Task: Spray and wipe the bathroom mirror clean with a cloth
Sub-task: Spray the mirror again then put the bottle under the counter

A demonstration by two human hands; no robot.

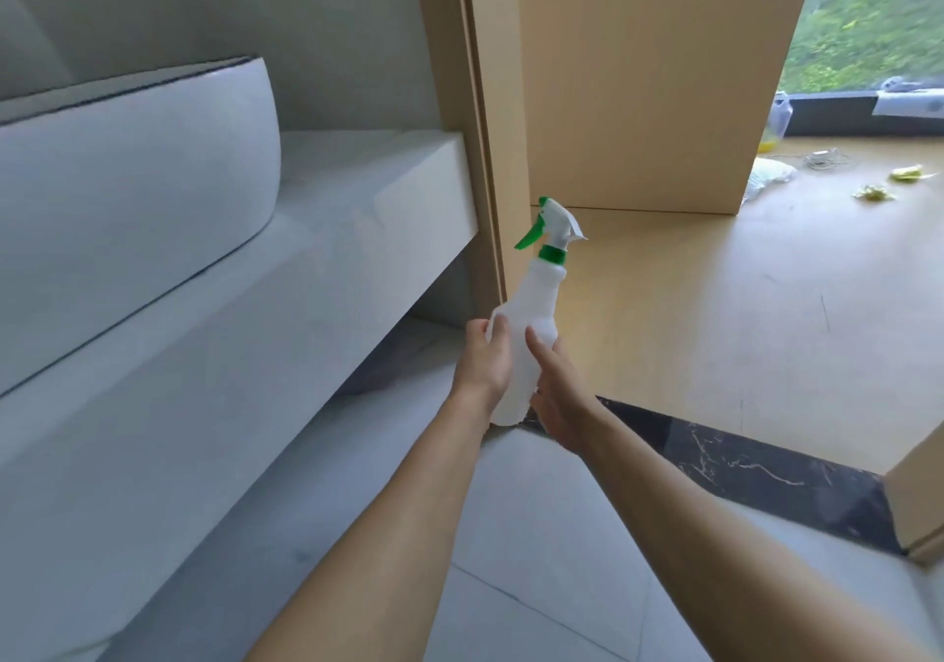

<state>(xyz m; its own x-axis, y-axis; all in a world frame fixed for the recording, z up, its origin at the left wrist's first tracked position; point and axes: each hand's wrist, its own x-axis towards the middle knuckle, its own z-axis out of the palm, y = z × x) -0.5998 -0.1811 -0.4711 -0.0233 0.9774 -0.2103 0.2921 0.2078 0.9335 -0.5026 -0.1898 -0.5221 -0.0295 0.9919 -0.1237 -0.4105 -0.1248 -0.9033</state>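
1. Head view: the spray bottle stands upright on the floor at the foot of the wooden door frame, its base at the dark marble threshold just right of that frame.
2. The left hand curls round the bottle's left side; the right hand presses its right side, fingers wrapping the body.
3. No mirror or cloth shows; the basin sits left of the frame.
4. Risk: both hands hold low on smooth plastic, so the top-heavy trigger head could tip toward the frame, or the bottle could slip on lifting.
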